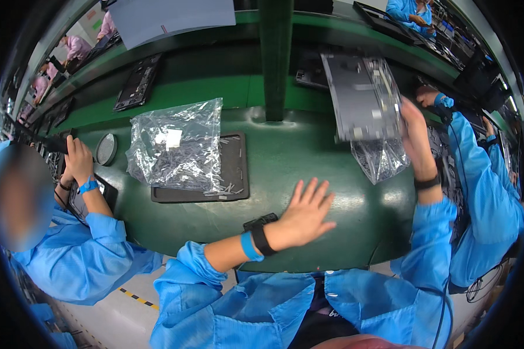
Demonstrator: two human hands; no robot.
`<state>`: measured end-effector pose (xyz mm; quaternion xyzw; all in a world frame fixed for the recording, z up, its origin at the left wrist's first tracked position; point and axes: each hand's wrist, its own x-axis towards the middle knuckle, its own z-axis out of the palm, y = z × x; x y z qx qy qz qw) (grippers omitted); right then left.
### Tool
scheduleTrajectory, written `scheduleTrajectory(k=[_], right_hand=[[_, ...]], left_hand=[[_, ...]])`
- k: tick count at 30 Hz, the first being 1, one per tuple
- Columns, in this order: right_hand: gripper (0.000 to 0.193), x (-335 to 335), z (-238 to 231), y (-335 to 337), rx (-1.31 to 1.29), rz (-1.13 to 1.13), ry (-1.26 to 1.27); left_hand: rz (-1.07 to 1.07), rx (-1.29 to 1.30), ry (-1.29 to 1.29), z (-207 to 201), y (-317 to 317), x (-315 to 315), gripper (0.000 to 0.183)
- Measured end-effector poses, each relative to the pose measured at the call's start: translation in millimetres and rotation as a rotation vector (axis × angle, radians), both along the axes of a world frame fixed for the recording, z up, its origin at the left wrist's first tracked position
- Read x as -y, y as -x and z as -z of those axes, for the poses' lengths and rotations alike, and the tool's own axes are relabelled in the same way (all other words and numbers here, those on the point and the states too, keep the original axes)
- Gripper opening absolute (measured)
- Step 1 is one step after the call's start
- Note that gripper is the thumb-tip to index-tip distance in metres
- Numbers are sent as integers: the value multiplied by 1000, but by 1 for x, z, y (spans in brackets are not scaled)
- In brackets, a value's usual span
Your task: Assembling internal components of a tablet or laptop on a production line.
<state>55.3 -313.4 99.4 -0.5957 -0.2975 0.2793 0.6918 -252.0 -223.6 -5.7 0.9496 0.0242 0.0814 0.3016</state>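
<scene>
Toward the counter's (300, 148) far edge, right fingers (409, 110) hold your likely fragile panel (355, 96), best by its rim; left fingers (310, 191) splay empty.

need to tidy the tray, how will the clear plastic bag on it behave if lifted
The bag is likely floppy, given its creases, and perhaps slippery, judging by its shine. Loose strips at its edge could shift.
</scene>
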Motion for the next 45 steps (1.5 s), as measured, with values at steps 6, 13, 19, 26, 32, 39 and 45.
scheduleTrajectory(k=[6, 13, 19, 26, 32, 39, 45], right_hand=[[25, -179, 43, -66, 120, 183, 32], [20, -305, 105, 4, -190, -131, -11], [23, -292, 68, 64, -214, -226, 22], [32, -259, 53, -14, 324, -2, 7], [59, -153, 68, -116, 978, 506, 1189], [67, -163, 88, -94, 401, 769, 1024], [51, -144, 80, -109, 483, 458, 1082]], left_hand=[[54, 65, -215, 6, 6, 18, 83], [51, 21, -216, 6, 9, 21, 81], [49, 16, -223, 2, 6, 20, 80], [29, 29, -208, -1, 6, 16, 82], [78, 60, -155, 8, 3, 17, 83], [213, -31, 172, -3, -14, -17, 72], [157, -160, 1031, -27, -41, -36, 53]])
